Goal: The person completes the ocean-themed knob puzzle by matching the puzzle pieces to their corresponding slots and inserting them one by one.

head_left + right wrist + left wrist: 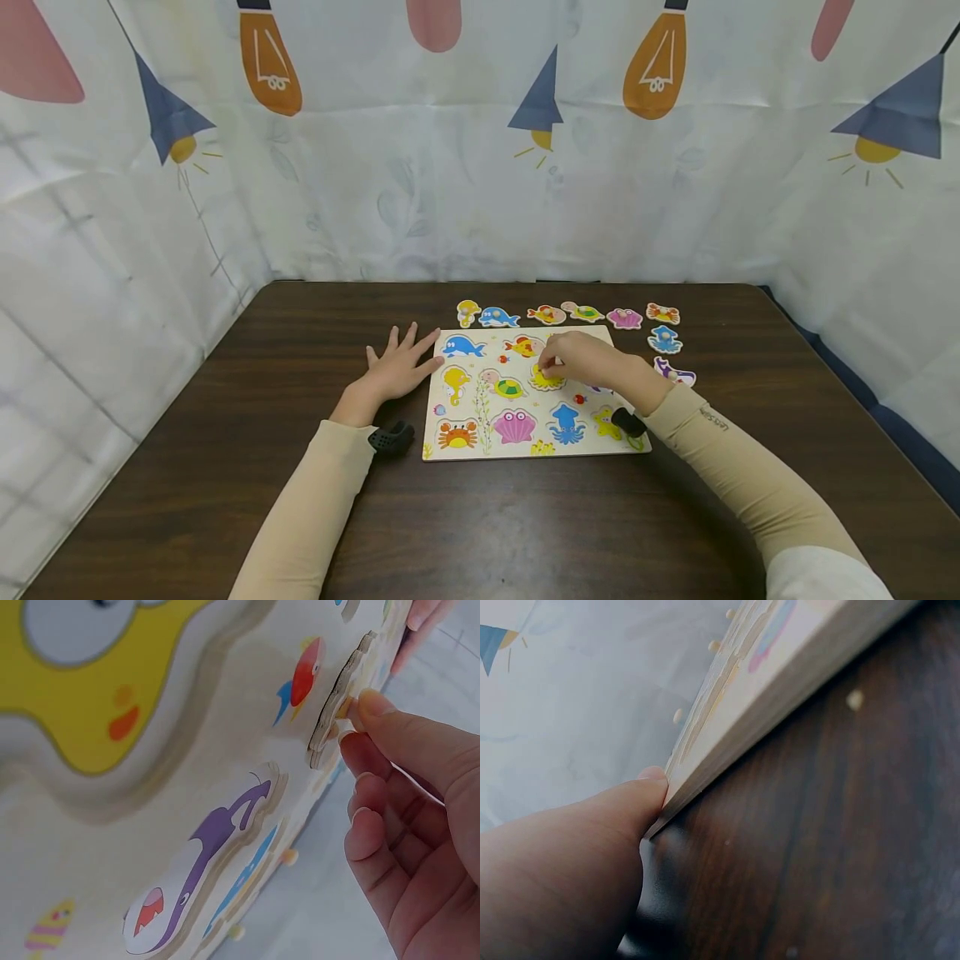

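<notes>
My right hand [583,360] is over the right half of a puzzle board [480,454] painted with sea animals. Thumb and finger pinch the small knob of a yellow wavy-edged puzzle piece [547,381]. In the right wrist view that piece [339,701] shows its edge standing proud of the board; whether it sits in a recess I cannot tell. My left hand [393,367] lies with fingers spread at the board's upper left corner. Its thumb [634,802] touches the board's side in the left wrist view.
Behind the board lie loose knobbed pieces: a seahorse [467,313], a whale [498,317], a fish [547,315], a turtle [582,312] and a shell [625,318]. At the right are a crab [663,313], a squid [664,340] and a purple piece [675,372]. A curtain [480,208] hangs behind.
</notes>
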Demonstrator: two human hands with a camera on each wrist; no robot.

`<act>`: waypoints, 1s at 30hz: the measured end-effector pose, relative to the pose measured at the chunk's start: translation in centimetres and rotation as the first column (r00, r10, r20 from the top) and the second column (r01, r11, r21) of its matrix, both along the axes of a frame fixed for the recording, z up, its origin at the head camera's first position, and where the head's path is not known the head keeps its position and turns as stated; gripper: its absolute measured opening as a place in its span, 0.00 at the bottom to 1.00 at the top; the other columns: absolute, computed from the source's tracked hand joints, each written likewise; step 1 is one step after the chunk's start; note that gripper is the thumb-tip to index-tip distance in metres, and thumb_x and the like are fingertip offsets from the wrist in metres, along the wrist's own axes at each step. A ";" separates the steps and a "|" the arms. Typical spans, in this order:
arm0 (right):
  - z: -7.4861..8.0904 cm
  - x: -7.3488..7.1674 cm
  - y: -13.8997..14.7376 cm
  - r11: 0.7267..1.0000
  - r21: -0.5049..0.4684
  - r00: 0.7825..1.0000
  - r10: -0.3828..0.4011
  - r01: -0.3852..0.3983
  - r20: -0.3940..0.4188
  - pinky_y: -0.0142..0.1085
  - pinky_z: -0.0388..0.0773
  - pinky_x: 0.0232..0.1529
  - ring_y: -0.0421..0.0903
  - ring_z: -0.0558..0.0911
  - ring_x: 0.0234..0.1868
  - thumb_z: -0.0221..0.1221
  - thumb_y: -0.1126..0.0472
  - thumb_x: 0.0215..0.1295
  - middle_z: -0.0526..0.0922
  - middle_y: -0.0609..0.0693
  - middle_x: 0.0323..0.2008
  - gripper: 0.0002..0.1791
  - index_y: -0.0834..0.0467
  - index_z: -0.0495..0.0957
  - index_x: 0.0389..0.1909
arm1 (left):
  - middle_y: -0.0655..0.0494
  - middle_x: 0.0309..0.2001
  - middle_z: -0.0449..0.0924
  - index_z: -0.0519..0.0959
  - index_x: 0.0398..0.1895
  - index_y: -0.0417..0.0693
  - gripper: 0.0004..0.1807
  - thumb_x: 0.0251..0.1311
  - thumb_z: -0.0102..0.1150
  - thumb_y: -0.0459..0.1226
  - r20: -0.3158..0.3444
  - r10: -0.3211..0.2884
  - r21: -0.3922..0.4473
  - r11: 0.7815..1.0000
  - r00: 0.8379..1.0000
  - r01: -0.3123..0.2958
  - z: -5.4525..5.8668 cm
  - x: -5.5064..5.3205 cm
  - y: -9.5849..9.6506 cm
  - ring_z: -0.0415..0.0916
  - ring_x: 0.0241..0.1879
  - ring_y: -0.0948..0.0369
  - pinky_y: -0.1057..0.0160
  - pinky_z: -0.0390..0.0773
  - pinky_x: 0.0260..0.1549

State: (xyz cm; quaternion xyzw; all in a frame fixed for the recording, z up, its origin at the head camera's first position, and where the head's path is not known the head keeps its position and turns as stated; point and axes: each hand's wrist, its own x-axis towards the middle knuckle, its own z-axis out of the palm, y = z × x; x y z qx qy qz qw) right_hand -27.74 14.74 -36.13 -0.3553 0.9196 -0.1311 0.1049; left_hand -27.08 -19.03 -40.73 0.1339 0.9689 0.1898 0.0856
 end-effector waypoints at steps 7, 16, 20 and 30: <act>-0.2 -0.1 0.0 1.000 0.002 1.000 0.014 -0.014 0.003 0.37 0.80 0.49 0.42 0.78 0.38 0.67 0.62 0.69 0.85 0.45 0.39 0.08 0.58 0.89 0.46 | 0.37 0.82 0.34 0.48 0.85 0.56 0.39 0.78 0.42 0.58 0.001 -0.003 0.013 1.000 1.000 0.003 -0.2 -0.1 0.0 0.25 0.78 0.33 0.20 0.26 0.63; -0.1 0.0 0.1 1.000 -0.002 1.000 0.023 -0.023 -0.003 0.36 0.80 0.46 0.42 0.78 0.37 0.67 0.62 0.69 0.85 0.45 0.38 0.08 0.58 0.89 0.45 | 0.37 0.82 0.33 0.48 0.85 0.56 0.39 0.78 0.42 0.58 0.002 0.000 0.001 1.000 1.000 0.000 -0.3 -0.1 -0.2 0.24 0.78 0.33 0.20 0.26 0.63; 0.1 0.0 0.2 1.000 -0.018 1.000 0.018 -0.018 0.018 0.36 0.80 0.45 0.42 0.78 0.37 0.67 0.62 0.69 0.85 0.46 0.39 0.09 0.58 0.88 0.48 | 0.38 0.82 0.34 0.48 0.85 0.57 0.39 0.78 0.42 0.58 -0.001 0.002 -0.001 1.000 1.000 -0.002 -0.3 -0.1 -0.2 0.25 0.78 0.34 0.20 0.26 0.63; 1.3 -0.3 3.3 0.987 -0.153 0.996 -0.037 0.050 0.086 0.36 0.78 0.35 0.45 0.76 0.32 0.65 0.64 0.71 0.84 0.48 0.40 0.15 0.61 0.84 0.55 | 0.38 0.82 0.34 0.48 0.85 0.57 0.39 0.78 0.42 0.59 -0.003 0.000 0.013 1.000 1.000 0.000 -0.6 -0.3 -0.3 0.24 0.78 0.34 0.21 0.25 0.63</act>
